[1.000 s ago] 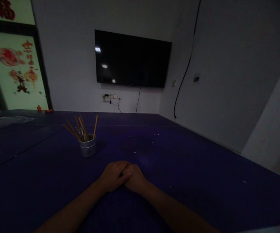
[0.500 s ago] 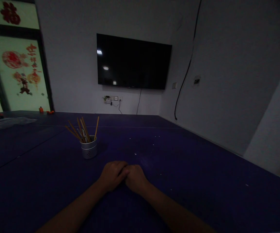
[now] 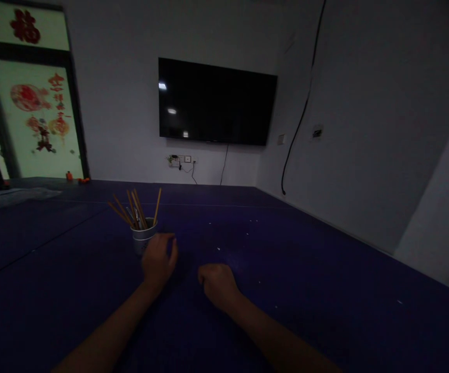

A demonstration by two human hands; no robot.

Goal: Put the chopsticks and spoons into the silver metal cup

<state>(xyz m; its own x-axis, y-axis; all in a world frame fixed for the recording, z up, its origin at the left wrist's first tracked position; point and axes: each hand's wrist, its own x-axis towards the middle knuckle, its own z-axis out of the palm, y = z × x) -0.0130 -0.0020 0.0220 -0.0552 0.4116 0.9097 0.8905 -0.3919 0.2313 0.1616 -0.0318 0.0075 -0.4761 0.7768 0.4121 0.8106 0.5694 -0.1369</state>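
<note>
My left hand hovers by the front right side of a grey utensil cup, covering part of it. Its thumb and fingers are apart with nothing between them. Several thin wooden sticks, perhaps chopsticks, lean in the cup beside a shiny metal or clear piece too dim to name. To the right, my right hand rests on the dark blue table in a loose fist. Its fingertips are curled under and hidden, and no object shows in it.
The blue tabletop reaches to the walls, with small white scraps scattered on it. A clear plastic sheet and small orange items lie far left. A black cable hangs along the right wall; a television is mounted behind.
My hands were touching each other; now they are apart. My left hand has moved forward and left to the cup, its thumb opening from the fingers. My right hand has stayed nearly in place.
</note>
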